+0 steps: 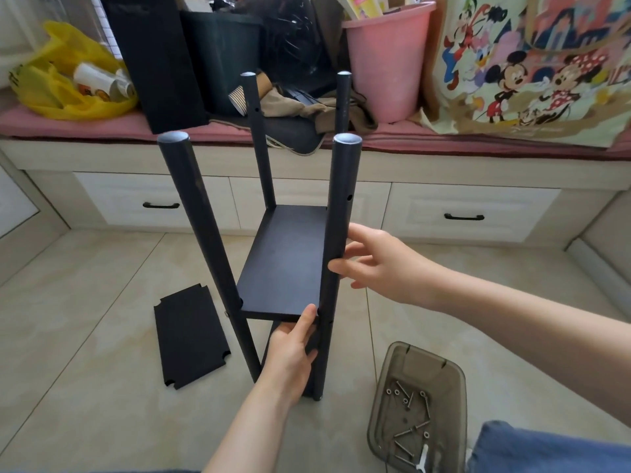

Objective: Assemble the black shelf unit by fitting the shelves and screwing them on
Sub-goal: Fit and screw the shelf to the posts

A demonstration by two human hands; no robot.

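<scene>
Room: beige tiled floor (102, 302) runs up to a window bench (160, 186) with white drawers. A pink bucket (382, 70), a yellow bag (68, 80) and other clutter sit on its cushion.
Shelf unit: the shelf unit (266, 233) stands upright on the tiles right in front of the person, with four black poles rising and no board at the top.
Shelf: the shelf (286, 261) sits level between the poles, about halfway up.
Left hand: the left hand (290, 346) pinches the shelf's near edge, thumb on top and fingers beneath, probably bearing it so it stays at the screw holes.
Right hand: the right hand (379, 264) is spread, its fairly straight fingertips touching the near-right pole (338, 216) above the board, likely steadying it.
Spare panel: the spare panel (191, 336) lies flat on the tiles left of the unit, apart from it, seemingly waiting for another tier.
Tray: the tray (386, 404) rests on the floor to the right, beside the person's knee. It holds loose screws (406, 401) and a pale tool (423, 457), handy for the right hand.
Stage: fitting looks under way; whether this board is screwed yet I cannot tell.
</scene>
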